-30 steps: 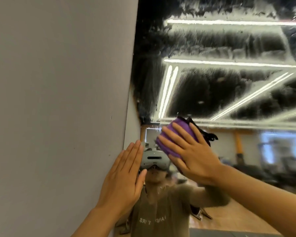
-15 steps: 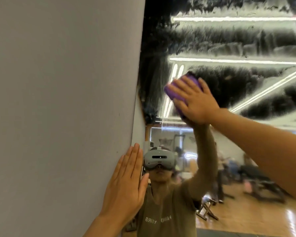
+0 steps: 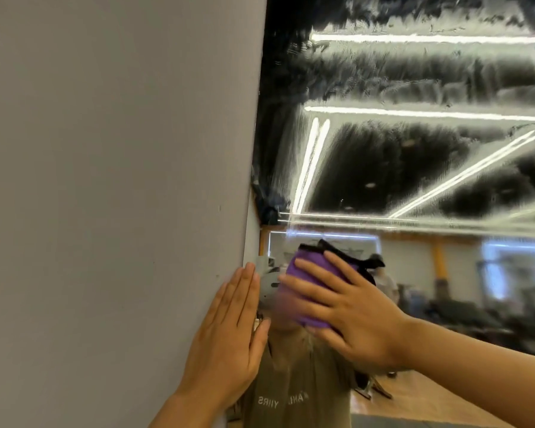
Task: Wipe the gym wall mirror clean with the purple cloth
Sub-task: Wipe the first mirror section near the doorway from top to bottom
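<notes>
A plain grey wall (image 3: 115, 180) fills the left half of the view and ends in a vertical edge where the gym wall mirror (image 3: 414, 168) begins. The upper part of the mirror is covered in streaky, smeared residue over the dark reflection of a ceiling with bright strip lights; the lower part reflects a gym room with a wooden floor and the person's own olive shirt and white headset, partly hidden by the hands. The right hand (image 3: 352, 316) reaches in from the lower right and lies flat against the glass near the mirror's left edge, its fingers (image 3: 312, 274) straight and spread, pressing the purple cloth (image 3: 309, 264) onto the mirror rather than curling round it. The cloth shows as a folded purple pad under the palm, with a dark edge sticking out at its top. The left hand (image 3: 229, 335) rises from the bottom of the view and rests flat on the wall right at its edge, just beside the cloth, fingers straight and together, holding nothing.
</notes>
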`<state>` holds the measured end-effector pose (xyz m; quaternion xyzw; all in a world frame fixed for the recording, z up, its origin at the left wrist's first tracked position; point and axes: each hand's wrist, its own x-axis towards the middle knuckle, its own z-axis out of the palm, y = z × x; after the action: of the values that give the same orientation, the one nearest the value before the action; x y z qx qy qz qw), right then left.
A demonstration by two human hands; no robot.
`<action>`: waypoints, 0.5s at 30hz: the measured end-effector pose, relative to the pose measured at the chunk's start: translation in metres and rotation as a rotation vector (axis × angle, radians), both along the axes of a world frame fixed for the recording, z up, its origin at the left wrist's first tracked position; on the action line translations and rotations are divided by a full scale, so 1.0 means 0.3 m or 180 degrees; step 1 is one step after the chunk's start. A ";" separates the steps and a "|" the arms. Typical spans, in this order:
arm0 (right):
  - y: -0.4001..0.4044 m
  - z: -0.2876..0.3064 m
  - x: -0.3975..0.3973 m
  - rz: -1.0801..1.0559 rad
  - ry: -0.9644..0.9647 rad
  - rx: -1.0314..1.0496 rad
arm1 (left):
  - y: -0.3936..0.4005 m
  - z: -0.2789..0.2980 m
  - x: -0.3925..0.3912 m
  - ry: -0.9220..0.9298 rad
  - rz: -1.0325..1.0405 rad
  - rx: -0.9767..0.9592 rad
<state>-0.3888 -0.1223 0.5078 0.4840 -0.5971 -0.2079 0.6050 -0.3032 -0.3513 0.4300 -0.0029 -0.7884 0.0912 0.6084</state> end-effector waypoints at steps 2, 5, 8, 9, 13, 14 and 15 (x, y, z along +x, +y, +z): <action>0.016 0.020 0.006 -0.0081 0.0061 0.0425 | -0.009 -0.001 0.002 0.0001 0.0057 -0.0024; -0.009 0.160 -0.005 -0.0047 0.0189 0.0763 | -0.023 0.001 0.004 -0.0020 0.0038 -0.0120; -0.091 0.381 0.018 0.0084 -0.0158 -0.0043 | -0.025 -0.004 0.003 0.0044 0.0044 -0.0164; -0.121 0.461 0.030 0.0090 -0.0292 -0.0410 | -0.024 -0.008 0.004 0.0063 0.0056 -0.0158; -0.219 0.720 0.083 0.0094 -0.0689 -0.1388 | -0.041 -0.024 -0.002 0.0177 0.0081 -0.0215; -0.234 0.759 0.091 0.0089 -0.0787 -0.1504 | -0.048 -0.027 -0.003 0.0196 0.0082 -0.0267; -0.245 0.787 0.097 0.0080 -0.0881 -0.1612 | -0.053 -0.027 -0.002 0.0211 0.0088 -0.0319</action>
<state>-0.3595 -0.1959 0.7439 0.3486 -0.7009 0.0234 0.6218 -0.3039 -0.3673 0.4218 -0.0195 -0.7622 0.1391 0.6320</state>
